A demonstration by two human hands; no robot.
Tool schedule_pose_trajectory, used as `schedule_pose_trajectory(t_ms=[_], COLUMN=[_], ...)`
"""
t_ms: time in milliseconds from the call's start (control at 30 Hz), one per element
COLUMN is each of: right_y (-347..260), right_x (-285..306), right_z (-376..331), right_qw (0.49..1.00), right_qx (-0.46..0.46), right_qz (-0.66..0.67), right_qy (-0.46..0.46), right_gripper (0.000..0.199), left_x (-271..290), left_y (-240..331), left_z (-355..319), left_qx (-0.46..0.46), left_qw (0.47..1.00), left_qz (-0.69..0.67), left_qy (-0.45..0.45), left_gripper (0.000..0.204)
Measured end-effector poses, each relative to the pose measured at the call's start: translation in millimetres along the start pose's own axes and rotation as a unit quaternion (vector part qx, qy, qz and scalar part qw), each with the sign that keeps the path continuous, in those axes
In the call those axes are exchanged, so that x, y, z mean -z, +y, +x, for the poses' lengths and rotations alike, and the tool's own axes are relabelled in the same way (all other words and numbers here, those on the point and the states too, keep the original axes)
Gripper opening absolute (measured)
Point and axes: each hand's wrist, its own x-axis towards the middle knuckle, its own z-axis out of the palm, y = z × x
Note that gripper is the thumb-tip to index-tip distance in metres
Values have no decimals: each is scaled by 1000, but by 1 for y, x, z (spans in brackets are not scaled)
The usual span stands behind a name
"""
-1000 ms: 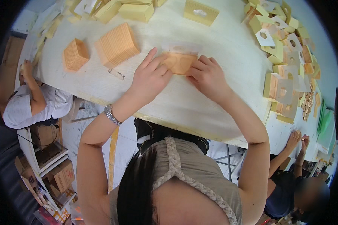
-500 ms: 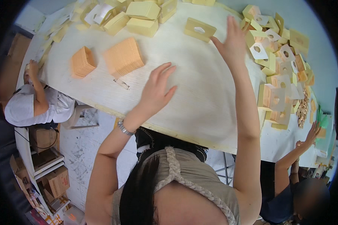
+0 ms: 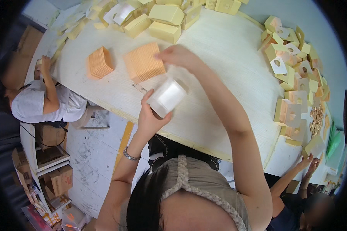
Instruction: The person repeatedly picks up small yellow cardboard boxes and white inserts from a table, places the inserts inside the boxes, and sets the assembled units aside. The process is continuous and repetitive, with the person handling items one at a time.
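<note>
My left hand grips a small paper box from below and the side, above the near part of the table. The box's pale, shiny white side faces up. My right hand reaches across to a large stack of peach-coloured ridged pieces, its fingertips at the stack's right edge. Those fingers are bunched and slightly blurred, so whether they pinch a piece does not show. A smaller stack of the same peach pieces stands to the left.
Yellow boxes crowd the table's far side. More boxes with oval holes are heaped at the right, beside small brownish pieces. One co-worker sits at the left; another's hands hold a box at the lower right.
The yellow box with the oval hole is gone from the far table, and my left hand now holds a box. My right hand has swung left to the larger peach stack.
</note>
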Motion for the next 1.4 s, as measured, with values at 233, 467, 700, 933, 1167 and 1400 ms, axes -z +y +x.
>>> schedule_pose_trajectory(t_ms=[233, 467, 700, 933, 1167, 1400], right_y=[7, 33, 45, 94, -2, 29], right_x=[-20, 48, 112, 70, 49, 46], right_z=[32, 10, -98, -154, -186, -146], right_qw=[975, 962, 961, 817, 763, 850], right_qx=[-119, -52, -234, 150, 291, 295], right_qz=[170, 267, -129, -521, -564, -437], right_qy=[-77, -36, 71, 198, 123, 9], right_gripper=[38, 44, 44, 53, 30, 24], left_x=[12, 22, 10, -20, -34, -38], left_y=[7, 1, 5, 0, 5, 15], left_z=[28, 45, 54, 92, 86, 86], left_qx=[-1, 8, -55, -98, -58, -57], left_qw=[997, 994, 983, 983, 985, 978], left_qz=[74, 103, 165, 135, 54, 68], left_qy=[-22, -35, -54, -75, -156, -187], left_gripper=[82, 95, 112, 114, 124, 115])
